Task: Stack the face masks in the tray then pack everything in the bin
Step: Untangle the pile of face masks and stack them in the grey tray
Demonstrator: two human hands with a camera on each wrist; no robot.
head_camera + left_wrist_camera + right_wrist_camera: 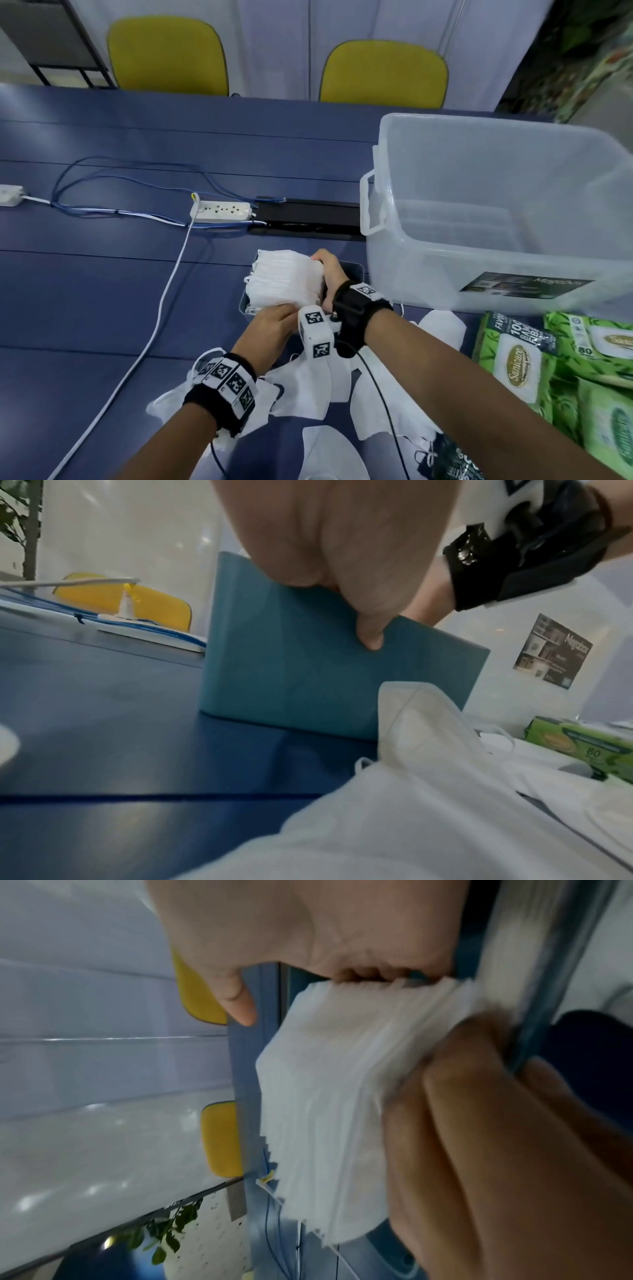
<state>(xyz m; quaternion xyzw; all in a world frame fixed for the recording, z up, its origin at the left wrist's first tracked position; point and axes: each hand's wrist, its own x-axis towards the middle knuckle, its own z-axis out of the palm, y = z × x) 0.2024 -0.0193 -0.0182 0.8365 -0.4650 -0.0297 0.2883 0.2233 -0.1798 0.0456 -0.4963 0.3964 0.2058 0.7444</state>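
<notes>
A thick stack of white face masks [284, 281] [325, 1096] stands in a small blue tray [244, 305] [308, 669] on the blue table. My left hand [274, 323] [342, 547] holds the tray's near wall: its thumb lies on the outside and its fingers [462, 1096] curl over the rim onto the masks. My right hand [330, 270] [308, 920] grips the stack's right side from above. The clear plastic bin [496, 205] stands just right of the tray, with nothing in it. Several loose masks [308, 387] [411, 723] lie under my forearms.
Green wet-wipe packs [520, 363] [582, 739] lie at the front right, before the bin. A white power strip [221, 211], blue and white cables [164, 298] and a black panel [308, 216] lie behind and left of the tray. Two yellow chairs [168, 54] stand beyond the table.
</notes>
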